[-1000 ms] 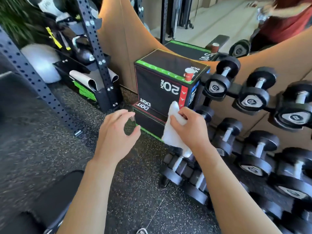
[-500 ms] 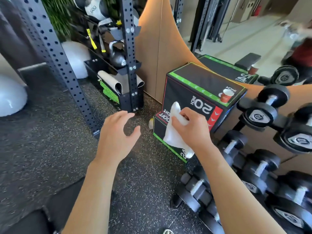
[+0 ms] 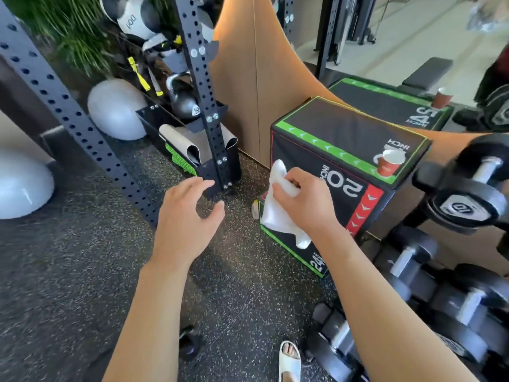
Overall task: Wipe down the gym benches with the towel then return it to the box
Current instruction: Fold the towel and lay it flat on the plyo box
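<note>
My right hand (image 3: 305, 205) grips a crumpled white towel (image 3: 278, 213), which hangs below my fingers in front of the near face of a black plyo box (image 3: 338, 133) with green and red trim. My left hand (image 3: 187, 219) hovers over the floor left of the box, fingers relaxed and spread, holding nothing. A red paper cup (image 3: 388, 162) stands on the box's top right corner. In the mirror behind the box I see the dark pad of a gym bench (image 3: 428, 74).
A dumbbell rack (image 3: 454, 244) fills the right side, close to my right forearm. A black perforated rack upright (image 3: 212, 106) with a kettlebell (image 3: 183, 102) and rolled mats stands left of the box. Grey half-balls (image 3: 115, 108) lie on the speckled rubber floor (image 3: 68, 271).
The view has swung left and closer to the box. My right hand still holds the towel against the box's side. My left hand stays empty beside it.
</note>
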### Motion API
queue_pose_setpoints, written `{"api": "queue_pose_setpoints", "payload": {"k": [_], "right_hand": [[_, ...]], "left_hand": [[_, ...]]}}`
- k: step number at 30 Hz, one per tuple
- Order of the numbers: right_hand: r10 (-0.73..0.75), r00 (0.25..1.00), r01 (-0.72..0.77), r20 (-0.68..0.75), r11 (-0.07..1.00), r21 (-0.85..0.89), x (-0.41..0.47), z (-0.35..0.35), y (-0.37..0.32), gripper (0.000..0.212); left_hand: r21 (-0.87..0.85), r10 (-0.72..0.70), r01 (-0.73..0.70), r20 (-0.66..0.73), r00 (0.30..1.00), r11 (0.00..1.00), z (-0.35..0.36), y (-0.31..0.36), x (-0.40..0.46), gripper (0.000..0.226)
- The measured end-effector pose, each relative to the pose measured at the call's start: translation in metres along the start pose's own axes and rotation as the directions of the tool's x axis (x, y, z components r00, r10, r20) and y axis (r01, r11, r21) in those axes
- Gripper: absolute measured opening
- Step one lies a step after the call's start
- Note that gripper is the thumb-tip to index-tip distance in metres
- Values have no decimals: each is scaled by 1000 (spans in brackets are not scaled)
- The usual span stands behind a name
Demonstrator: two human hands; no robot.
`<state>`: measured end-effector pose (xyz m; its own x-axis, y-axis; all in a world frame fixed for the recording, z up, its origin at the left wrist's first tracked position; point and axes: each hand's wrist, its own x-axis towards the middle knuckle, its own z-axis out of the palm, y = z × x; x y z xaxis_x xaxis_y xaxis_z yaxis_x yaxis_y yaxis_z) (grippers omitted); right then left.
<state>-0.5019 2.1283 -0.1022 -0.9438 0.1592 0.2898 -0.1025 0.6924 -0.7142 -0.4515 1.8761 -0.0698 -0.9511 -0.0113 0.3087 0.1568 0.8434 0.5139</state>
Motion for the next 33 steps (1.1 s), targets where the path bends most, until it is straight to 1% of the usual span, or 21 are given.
{"api": "queue_pose_setpoints", "payload": {"k": [5,8,12,17,25,30,33], "right_hand": [[35,999,-35,1,999,-2,68,1,33,32],[46,999,-46,8,999,27,100,-2,49,29],[77,996,-76,-42,997,32,133,-12,75,31],[112,989,-113,-99,994,3,167,-17,99,32],[212,968,-210,-136,977,24,228,1,110,31],[292,940,-296,-174,955,3,279,23,104,37],[325,926,-335,-194,942,-19,310,39,101,36]], "left_hand": [[51,43,-45,29,999,998,33,29,72,46],[59,79,-82,47,996,995,51,45,105,45],[68,108,-114,86,990,991,70,58,142,43],[45,176,-181,93,980,982,100,66,193,43],[-92,242,-231,130,962,969,144,48,281,48],[-157,288,-265,147,946,951,152,22,351,40],[-176,313,-284,165,935,942,155,13,391,39]]}}
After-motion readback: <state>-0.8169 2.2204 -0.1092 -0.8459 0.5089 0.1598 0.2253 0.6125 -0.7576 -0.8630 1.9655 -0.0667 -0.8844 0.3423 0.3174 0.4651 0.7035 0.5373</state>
